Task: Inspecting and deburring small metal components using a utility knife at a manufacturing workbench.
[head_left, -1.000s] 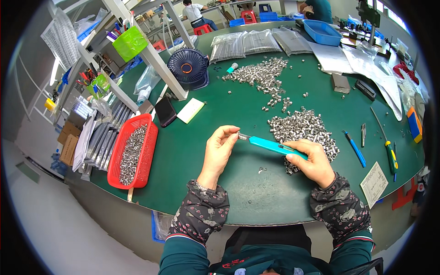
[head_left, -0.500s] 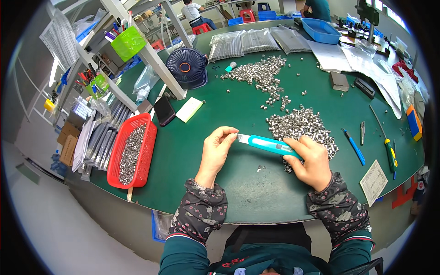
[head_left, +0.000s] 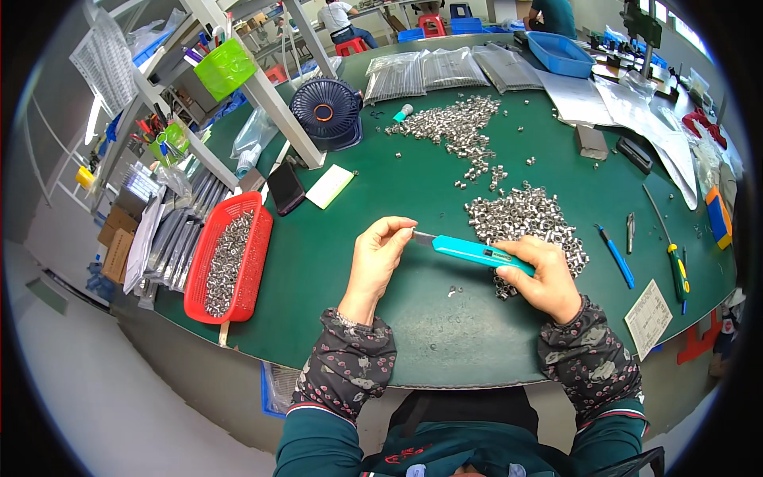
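In the head view, to notice above the green table (head_left: 445,354) a teal knife (head_left: 469,250), gripped in the right hand (head_left: 547,278) and extending leftward — with long axis crosswise and blade (head_left: 424,238) toward the left hand (head_left: 373,261), pinching its tip.

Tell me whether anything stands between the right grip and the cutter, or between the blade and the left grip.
Nothing visible does: the right grip holds the cutter, and its blade reaches the left grip. Whether something small is pinched at the tip, I cannot tell.
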`<state>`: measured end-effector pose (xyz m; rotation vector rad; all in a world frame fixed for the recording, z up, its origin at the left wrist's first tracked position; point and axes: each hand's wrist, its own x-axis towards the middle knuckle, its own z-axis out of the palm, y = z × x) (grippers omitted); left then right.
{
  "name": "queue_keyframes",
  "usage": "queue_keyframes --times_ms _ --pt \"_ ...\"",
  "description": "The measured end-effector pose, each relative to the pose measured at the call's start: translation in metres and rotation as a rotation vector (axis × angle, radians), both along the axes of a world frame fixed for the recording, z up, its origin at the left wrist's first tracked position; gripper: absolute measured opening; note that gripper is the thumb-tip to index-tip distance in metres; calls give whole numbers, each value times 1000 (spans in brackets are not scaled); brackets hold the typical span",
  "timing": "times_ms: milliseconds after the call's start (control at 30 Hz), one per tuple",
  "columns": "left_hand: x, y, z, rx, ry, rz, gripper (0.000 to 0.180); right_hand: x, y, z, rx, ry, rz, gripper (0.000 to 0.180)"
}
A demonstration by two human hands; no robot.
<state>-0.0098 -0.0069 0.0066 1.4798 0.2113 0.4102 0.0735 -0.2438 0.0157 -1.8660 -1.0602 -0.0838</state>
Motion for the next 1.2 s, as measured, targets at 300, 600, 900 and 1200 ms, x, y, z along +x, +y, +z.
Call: queue_keyframes --times_ms 300,600,900,1200 --pt "-1 2 -3 9 27 37 13 -11 3 5 65 -314 -166 32" --pt "5 -5 -2 -501 56 -150 4 3 1 3 301 -114 -269 28" --pt "30 -61 -5 706 214 -124 13 2 1 1 368 -70 -253 29" --pt "39 -70 -12 977 195 -45 12 2 2 4 371 -61 -240 28"
